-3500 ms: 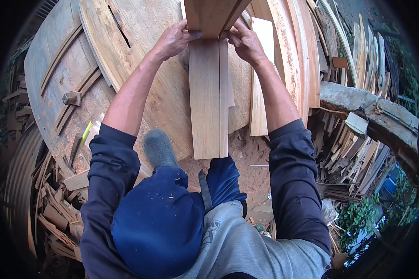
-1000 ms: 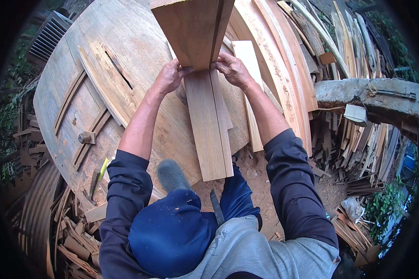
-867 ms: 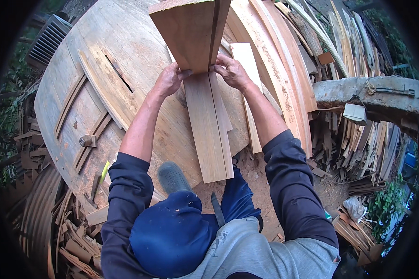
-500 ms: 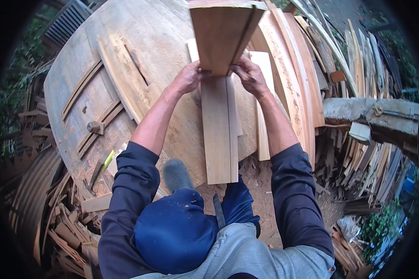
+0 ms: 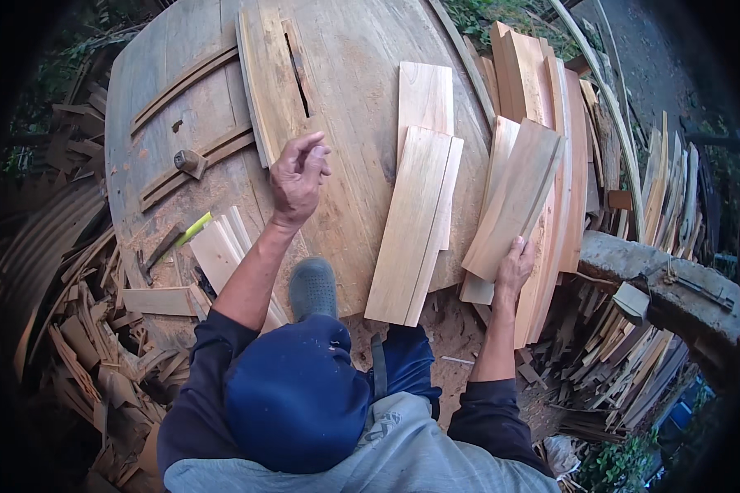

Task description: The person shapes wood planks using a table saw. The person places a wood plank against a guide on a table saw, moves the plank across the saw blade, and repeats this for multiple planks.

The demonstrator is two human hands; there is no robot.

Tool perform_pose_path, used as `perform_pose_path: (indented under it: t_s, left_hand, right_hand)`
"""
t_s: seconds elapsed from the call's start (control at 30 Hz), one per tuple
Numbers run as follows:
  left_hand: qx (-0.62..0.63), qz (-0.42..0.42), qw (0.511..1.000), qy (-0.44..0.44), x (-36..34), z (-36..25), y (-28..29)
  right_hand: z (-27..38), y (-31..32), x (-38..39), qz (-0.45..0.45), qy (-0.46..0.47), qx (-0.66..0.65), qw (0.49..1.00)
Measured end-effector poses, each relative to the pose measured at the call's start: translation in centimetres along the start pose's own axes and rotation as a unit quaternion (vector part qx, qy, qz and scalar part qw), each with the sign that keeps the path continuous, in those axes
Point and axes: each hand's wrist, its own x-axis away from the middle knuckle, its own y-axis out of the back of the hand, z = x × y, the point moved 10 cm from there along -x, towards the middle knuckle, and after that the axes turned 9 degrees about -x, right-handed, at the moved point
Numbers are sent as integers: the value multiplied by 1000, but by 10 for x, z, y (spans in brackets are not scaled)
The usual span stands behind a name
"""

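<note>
Gripping the grooved plank (image 5: pixel 511 197) at its near right edge, the right hand (image 5: pixel 515 267) lays its thumb along the top face, while its fingers are mostly hidden, presumably curled underneath. The plank slants from near left to far right over a pale board (image 5: pixel 501 156) and beside the long curved boards (image 5: pixel 569 164) on the right; whether it rests on them I cannot tell. The left hand (image 5: pixel 300 181) holds nothing: its fingers hang loosely bent over the wooden work surface (image 5: pixel 345 197), close to the near end of the slotted board (image 5: pixel 263 90).

The plank looks stiff and fairly light for its length, so one hand should manage it, though a hold at one edge probably lets the far end dip or twist. Gripping both long edges near the middle would likely balance it better. Its face seems smooth and dry, perhaps a little slick if dusty; the thin strip outside the groove may be its weakest part. A similar plank (image 5: pixel 411 230) lies at the centre, overlapping a paler one (image 5: pixel 425 99) beyond.
</note>
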Motion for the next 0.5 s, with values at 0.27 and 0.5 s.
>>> perform_pose_path:
  t_s: [0.27,0.5]
  left_hand:
    - [-135,203,947,211,98,52,-39]
    - [-326,-29,944,-45,47,-13,56]
  right_hand:
    - [-2,-14,28,9,77,170,982]
    - [130,-86,86,172,282,32,943]
